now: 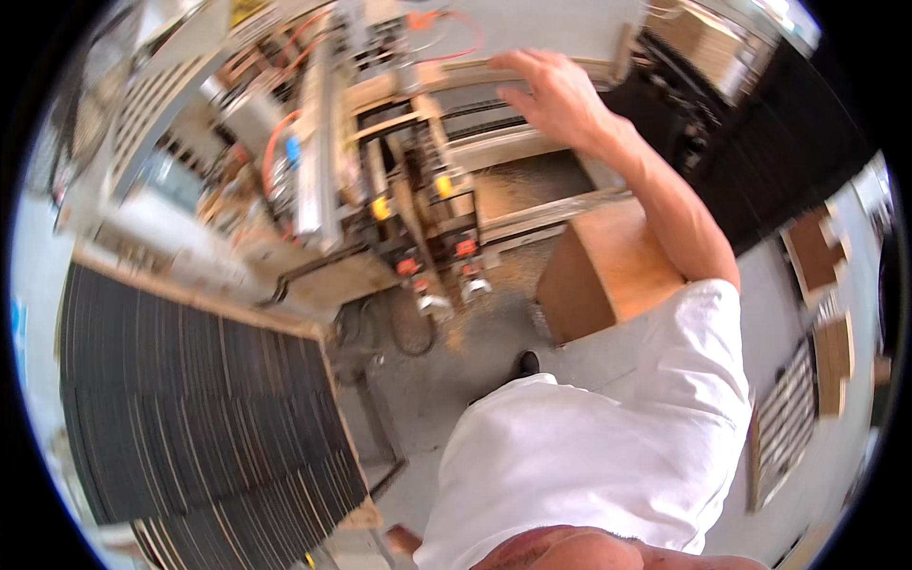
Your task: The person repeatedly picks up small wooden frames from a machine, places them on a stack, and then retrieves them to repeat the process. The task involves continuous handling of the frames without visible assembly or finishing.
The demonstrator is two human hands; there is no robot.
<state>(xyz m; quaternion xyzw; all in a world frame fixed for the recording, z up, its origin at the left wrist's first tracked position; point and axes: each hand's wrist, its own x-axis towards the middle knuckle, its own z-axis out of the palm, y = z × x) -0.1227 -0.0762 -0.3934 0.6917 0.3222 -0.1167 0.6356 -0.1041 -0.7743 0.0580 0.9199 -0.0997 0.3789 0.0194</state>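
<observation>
A single head-worn fisheye view looks steeply down from above the person's white-shirted torso (pixel 589 456); it faces forward over the grey metal woodworking machine (pixel 399 180), close beneath; edges around that machine bend toward the rim.

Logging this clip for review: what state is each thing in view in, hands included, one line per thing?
right hand: stretched forward, fingers spread, resting on the pale board
pale board: lying flat on the machine
left hand: not in view
machine: orange hoses attached; running or idle cannot be told
wooden box: standing on the floor beside the machine
dark strips: stacked in rows, lower left
floor: dusted with sawdust near the machine
</observation>
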